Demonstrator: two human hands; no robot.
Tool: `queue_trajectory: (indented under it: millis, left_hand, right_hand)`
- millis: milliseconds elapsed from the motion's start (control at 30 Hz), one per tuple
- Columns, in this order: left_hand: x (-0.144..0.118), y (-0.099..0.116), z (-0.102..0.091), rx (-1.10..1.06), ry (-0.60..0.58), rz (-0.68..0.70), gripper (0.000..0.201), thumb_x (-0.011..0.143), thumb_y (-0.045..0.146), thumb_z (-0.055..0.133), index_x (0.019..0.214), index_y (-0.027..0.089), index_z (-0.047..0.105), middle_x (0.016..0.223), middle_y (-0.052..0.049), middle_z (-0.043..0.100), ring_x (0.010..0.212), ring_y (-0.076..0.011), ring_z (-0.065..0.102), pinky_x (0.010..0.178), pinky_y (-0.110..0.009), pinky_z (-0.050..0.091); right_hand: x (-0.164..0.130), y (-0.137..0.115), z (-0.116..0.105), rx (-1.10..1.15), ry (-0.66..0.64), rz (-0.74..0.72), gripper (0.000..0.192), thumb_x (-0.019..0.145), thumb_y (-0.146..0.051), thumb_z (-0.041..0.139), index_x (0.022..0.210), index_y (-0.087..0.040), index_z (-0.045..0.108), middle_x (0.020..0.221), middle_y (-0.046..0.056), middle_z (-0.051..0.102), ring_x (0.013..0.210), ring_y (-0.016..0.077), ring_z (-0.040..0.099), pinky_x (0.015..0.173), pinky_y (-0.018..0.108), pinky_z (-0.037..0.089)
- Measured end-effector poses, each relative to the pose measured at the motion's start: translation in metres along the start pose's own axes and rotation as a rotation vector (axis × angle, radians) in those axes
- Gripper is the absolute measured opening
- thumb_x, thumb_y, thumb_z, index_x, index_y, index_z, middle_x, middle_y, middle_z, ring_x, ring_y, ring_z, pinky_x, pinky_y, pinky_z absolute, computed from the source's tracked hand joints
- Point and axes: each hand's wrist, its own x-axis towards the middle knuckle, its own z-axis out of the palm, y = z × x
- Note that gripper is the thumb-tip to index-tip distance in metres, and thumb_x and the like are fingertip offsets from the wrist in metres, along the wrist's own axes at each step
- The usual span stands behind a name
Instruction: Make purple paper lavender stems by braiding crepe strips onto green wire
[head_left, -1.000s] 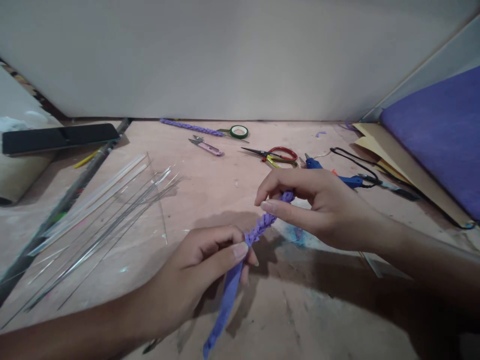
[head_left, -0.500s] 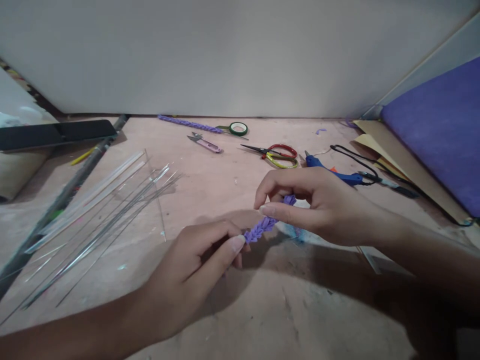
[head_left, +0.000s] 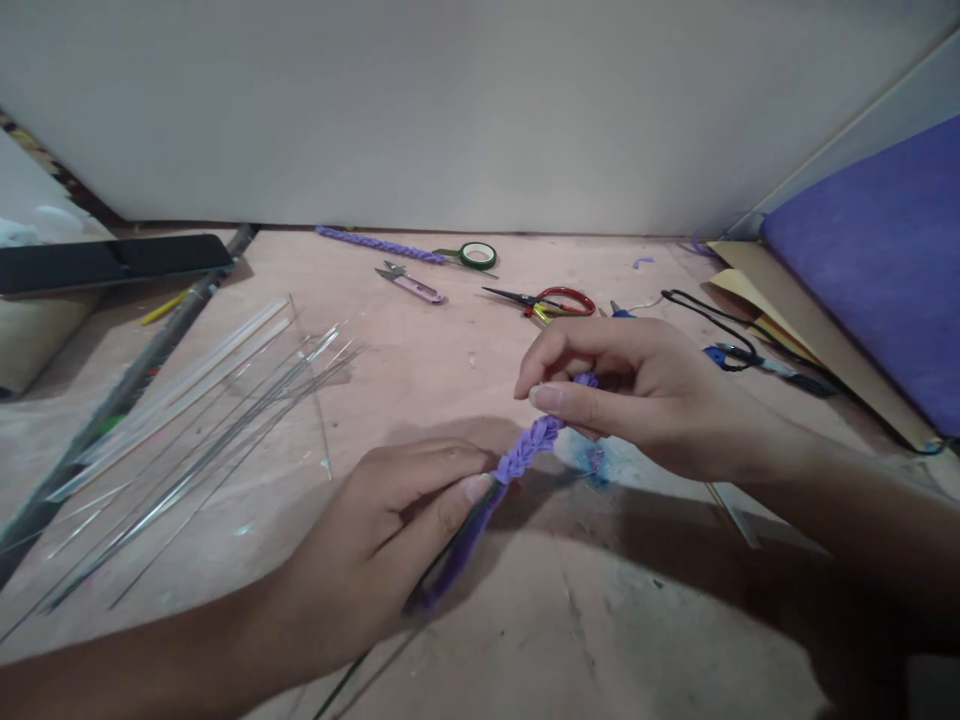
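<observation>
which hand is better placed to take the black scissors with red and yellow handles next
Probably the right hand: it is nearer the scissors, while the left hand pinches the braided purple strip farther off. Both hands touch that strip.

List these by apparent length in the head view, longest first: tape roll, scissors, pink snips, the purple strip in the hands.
1. Purple strip, even partly hidden by the left hand and right hand
2. Scissors, partly hidden too
3. Pink snips
4. Tape roll
</observation>
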Motion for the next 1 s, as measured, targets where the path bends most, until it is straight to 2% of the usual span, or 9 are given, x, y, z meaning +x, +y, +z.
queue_trajectory:
  millis: [67,133,267,333,400,500,600,733,1000]
  left_hand:
    - [0.0014,-0.0003,-0.0003,-0.045,-0.027,0.005,0.034,0.111,0.033,0.06,0.093,0.024,0.088,0.11,-0.007,0.083,0.106,-0.0247,0.074,0.098,-0.033,0.055]
    - [0.0033,-0.0003,0.001,-0.114,-0.037,-0.01,0.032,0.109,0.031,0.063,0.091,0.023,0.088,0.11,-0.007,0.083,0.107,-0.0237,0.074,0.099,-0.032,0.056]
    - [0.0049,-0.0006,0.0054,-0.261,0.083,-0.166,0.011,0.096,0.019,0.077,0.087,0.022,0.084,0.091,-0.002,0.083,0.082,-0.0153,0.073,0.077,-0.023,0.056]
    - [0.0043,-0.0016,0.0063,-0.329,0.132,-0.243,0.009,0.089,0.016,0.082,0.081,0.021,0.08,0.08,0.0,0.08,0.072,-0.0129,0.07,0.068,-0.019,0.054]
    - [0.0039,-0.0028,0.0059,-0.372,0.128,-0.284,0.01,0.086,0.016,0.084,0.077,0.019,0.079,0.076,0.0,0.078,0.069,-0.0123,0.069,0.064,-0.019,0.054]
    - [0.0041,-0.0042,0.0045,-0.38,0.092,-0.286,0.009,0.088,0.018,0.082,0.079,0.017,0.083,0.078,-0.003,0.08,0.071,-0.0138,0.071,0.067,-0.02,0.056]
    - [0.0043,-0.0049,0.0027,-0.391,0.069,-0.227,0.013,0.093,0.019,0.077,0.083,0.017,0.084,0.076,-0.003,0.079,0.069,-0.0127,0.069,0.064,-0.018,0.053]
    - [0.0031,-0.0066,-0.0001,-0.455,0.021,-0.24,0.017,0.098,0.027,0.073,0.089,0.018,0.084,0.078,-0.003,0.079,0.07,-0.0124,0.067,0.064,-0.018,0.051]
    - [0.0048,-0.0044,0.0015,-0.427,-0.001,-0.298,0.014,0.094,0.028,0.079,0.086,0.016,0.082,0.08,-0.006,0.082,0.064,-0.0116,0.066,0.061,-0.019,0.051]
  right_hand:
    - [0.0004,0.0002,0.0006,-0.019,0.022,-0.01,0.009,0.096,-0.025,0.074,0.088,-0.022,0.074,0.074,-0.003,0.065,0.061,0.0097,0.051,0.051,0.026,0.033]
    - [0.0007,0.0006,0.0011,-0.032,0.023,-0.015,0.009,0.096,-0.025,0.074,0.088,-0.022,0.074,0.072,-0.004,0.063,0.061,0.0098,0.051,0.051,0.026,0.032]
    - [0.0012,0.0024,0.0017,-0.033,0.002,-0.018,0.009,0.097,-0.024,0.073,0.089,-0.021,0.073,0.074,-0.004,0.064,0.062,0.0092,0.051,0.052,0.026,0.033]
    - [0.001,0.0035,0.0021,-0.04,-0.001,-0.01,0.008,0.097,-0.025,0.072,0.09,-0.021,0.073,0.073,-0.005,0.063,0.061,0.0091,0.049,0.052,0.026,0.033]
    - [0.0006,0.0043,0.0024,-0.056,0.008,-0.003,0.007,0.097,-0.025,0.073,0.091,-0.021,0.074,0.072,-0.005,0.063,0.06,0.0095,0.048,0.051,0.026,0.032]
    - [-0.0001,0.0052,0.0022,-0.091,0.031,-0.007,0.007,0.097,-0.025,0.072,0.09,-0.022,0.074,0.073,-0.003,0.063,0.061,0.0106,0.05,0.052,0.027,0.033]
    - [-0.0001,0.0065,0.0015,-0.119,0.047,-0.013,0.007,0.097,-0.026,0.072,0.091,-0.023,0.074,0.076,-0.002,0.066,0.063,0.0117,0.054,0.053,0.028,0.035]
    - [0.0003,0.0079,0.0014,-0.14,0.048,-0.025,0.008,0.098,-0.027,0.072,0.092,-0.023,0.074,0.08,-0.002,0.07,0.066,0.0128,0.058,0.057,0.029,0.039]
    - [-0.0006,0.0055,0.0038,-0.196,0.056,-0.095,0.007,0.099,-0.023,0.072,0.092,-0.022,0.073,0.087,-0.002,0.073,0.07,0.0133,0.06,0.064,0.031,0.044]
